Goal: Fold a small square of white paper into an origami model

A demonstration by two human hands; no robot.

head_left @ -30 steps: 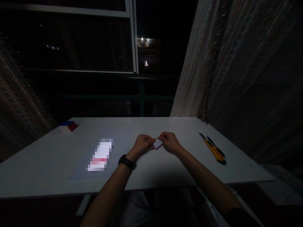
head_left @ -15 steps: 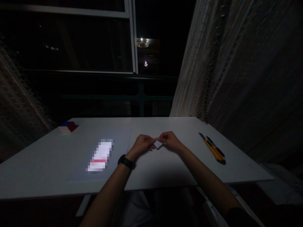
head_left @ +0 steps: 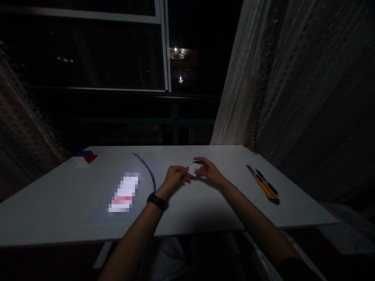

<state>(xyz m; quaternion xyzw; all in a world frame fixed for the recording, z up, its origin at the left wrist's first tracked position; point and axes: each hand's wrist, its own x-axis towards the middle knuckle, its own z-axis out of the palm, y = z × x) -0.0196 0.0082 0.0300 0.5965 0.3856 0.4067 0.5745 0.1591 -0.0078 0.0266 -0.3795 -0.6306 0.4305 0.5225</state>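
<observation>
My left hand (head_left: 175, 175), with a dark band on its wrist, pinches a small folded piece of white paper (head_left: 191, 169) above the white table (head_left: 216, 212). On the paper's other side, my right hand (head_left: 208, 171) has its thumb on it, the index finger raised and curved away. The paper's fold lines are too small and dark to make out. A thin curved strip (head_left: 150, 171) rises beside my left wrist, over a large pale sheet (head_left: 96, 214). Whether it joins the paper in my hands, I cannot tell.
A lit phone (head_left: 124, 193), its screen blurred out, lies on the sheet. At the far left is a puzzle cube (head_left: 84, 157). To the right, a yellow utility knife (head_left: 263, 185) lies beside a dark pen (head_left: 266, 181). A curtain (head_left: 234, 97) hangs behind the table.
My right index finger has lifted off the paper, and the paper has turned and shifted slightly left and up. The thin curved strip has come into view beside my left wrist.
</observation>
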